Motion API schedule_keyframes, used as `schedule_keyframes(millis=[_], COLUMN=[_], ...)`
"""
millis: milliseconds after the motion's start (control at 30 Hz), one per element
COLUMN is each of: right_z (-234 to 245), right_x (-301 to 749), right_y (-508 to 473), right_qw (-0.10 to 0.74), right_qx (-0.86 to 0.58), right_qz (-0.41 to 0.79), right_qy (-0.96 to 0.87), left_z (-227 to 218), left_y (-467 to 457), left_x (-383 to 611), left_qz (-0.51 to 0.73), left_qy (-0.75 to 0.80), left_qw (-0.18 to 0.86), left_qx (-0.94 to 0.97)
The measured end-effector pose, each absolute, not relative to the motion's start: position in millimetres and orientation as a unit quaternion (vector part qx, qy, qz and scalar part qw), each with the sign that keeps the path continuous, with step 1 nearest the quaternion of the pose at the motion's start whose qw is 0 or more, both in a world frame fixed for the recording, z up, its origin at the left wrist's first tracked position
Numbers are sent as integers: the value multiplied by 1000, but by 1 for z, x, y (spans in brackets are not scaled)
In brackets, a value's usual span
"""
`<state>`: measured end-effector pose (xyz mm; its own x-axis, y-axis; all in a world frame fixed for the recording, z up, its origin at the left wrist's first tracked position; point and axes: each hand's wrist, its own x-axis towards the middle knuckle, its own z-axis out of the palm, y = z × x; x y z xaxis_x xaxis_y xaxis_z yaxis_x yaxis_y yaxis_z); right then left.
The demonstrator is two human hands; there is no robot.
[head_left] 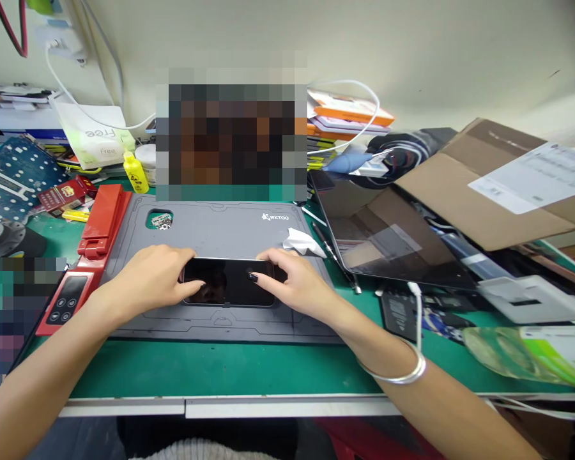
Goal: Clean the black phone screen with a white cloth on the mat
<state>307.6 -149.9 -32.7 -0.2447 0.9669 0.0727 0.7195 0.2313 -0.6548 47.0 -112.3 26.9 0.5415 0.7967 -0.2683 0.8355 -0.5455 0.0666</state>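
A black smartphone (234, 284) lies lengthwise across the grey work mat (211, 230), its dark glossy screen facing up. My left hand (160, 275) grips its left end, thumb on the glass and fingers around the far edge. At the other end my right hand (287, 275) holds it the same way, with a dark-nailed thumb on the screen. Fingertips behind the far edge are partly hidden. Close to my right hand, a crumpled white tissue (303, 241) rests on the mat. Small metal parts (163, 221) sit in the mat's cut-out.
To the left stand a red device with buttons (71, 297) and a yellow bottle (135, 172). On the right, a black glossy panel (378, 230) leans near a pen-like tool (335, 255), a white cable (418, 313) and a cardboard box (460, 185). The green table's front edge (268, 407) is nearest me.
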Motion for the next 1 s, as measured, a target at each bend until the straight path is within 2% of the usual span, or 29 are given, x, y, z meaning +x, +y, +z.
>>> schedule_keyframes(millis=[333, 800, 1000], right_z=[-34, -32, -35], right_x=[308, 307, 308], right_y=[-149, -149, -149], right_qw=[240, 246, 239], right_qx=[-564, -561, -569], right_qz=[251, 256, 247], right_qy=[-749, -748, -747], left_z=[28, 30, 30], left_y=[-119, -111, -116], left_x=[53, 41, 47], left_qz=[-110, -92, -102], left_qy=[479, 435, 473], left_qw=[70, 138, 104], left_qx=[868, 885, 869])
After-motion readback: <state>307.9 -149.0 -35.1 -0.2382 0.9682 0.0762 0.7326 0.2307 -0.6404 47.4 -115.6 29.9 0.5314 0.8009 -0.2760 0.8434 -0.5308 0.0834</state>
